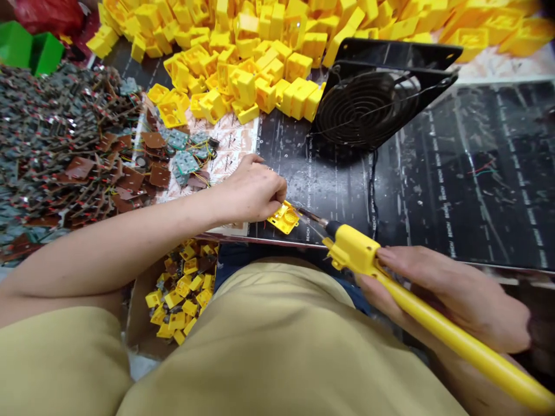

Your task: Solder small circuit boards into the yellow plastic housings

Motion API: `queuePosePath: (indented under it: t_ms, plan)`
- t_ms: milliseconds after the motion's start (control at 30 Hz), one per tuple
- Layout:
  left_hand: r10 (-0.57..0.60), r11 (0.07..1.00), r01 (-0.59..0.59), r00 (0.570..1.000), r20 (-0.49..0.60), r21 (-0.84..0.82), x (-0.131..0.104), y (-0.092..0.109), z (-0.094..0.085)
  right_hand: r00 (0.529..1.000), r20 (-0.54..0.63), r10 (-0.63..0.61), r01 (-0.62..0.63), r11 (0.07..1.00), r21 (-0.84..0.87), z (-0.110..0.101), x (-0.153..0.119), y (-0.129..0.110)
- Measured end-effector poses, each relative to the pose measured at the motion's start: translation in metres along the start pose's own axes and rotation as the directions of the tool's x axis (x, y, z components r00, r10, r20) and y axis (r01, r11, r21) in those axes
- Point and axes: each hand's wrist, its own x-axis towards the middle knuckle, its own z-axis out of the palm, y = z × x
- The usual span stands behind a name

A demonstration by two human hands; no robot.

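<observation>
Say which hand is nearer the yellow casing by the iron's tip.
Left. Left hand is at the yellow casing; right hand sits farther right, holding the soldering iron.

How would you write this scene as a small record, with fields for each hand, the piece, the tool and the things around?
Left hand: curled at the piece's upper left; exact grip hidden
Right hand: wrapped around the soldering iron
Piece: small yellow plastic part, at the black tabletop's near edge
Tool: yellow soldering iron, tip pointing at the part; contact unclear
Behind: black fan, heap of yellow housings
Left side: heaped circuit boards
Below: cardboard box of yellow pieces
</observation>
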Motion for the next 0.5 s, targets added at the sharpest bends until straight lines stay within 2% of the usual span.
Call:
queuePosePath:
  t_ms: [100,233,433,500]
  plan:
    - [0.001,1.000,-0.002,0.999,0.036,0.020,0.005,0.000,-0.001,0.996,0.036,-0.087,0.086,0.996,0.016,0.006,0.005,-0.005]
    - [-0.013,1.000,0.015,0.997,0.079,-0.022,0.010,-0.001,-0.003,0.991,0.089,-0.097,0.100,0.995,-0.030,0.008,0.010,-0.007]
    - [0.032,0.994,-0.042,0.995,0.098,0.103,0.013,-0.002,-0.003,0.958,0.025,-0.285,0.286,0.956,-0.060,0.007,0.021,-0.009]
    - [0.026,0.994,-0.037,0.994,0.102,0.100,0.014,-0.002,-0.004,0.959,0.039,-0.280,0.282,0.958,-0.051,0.002,0.022,-0.010]
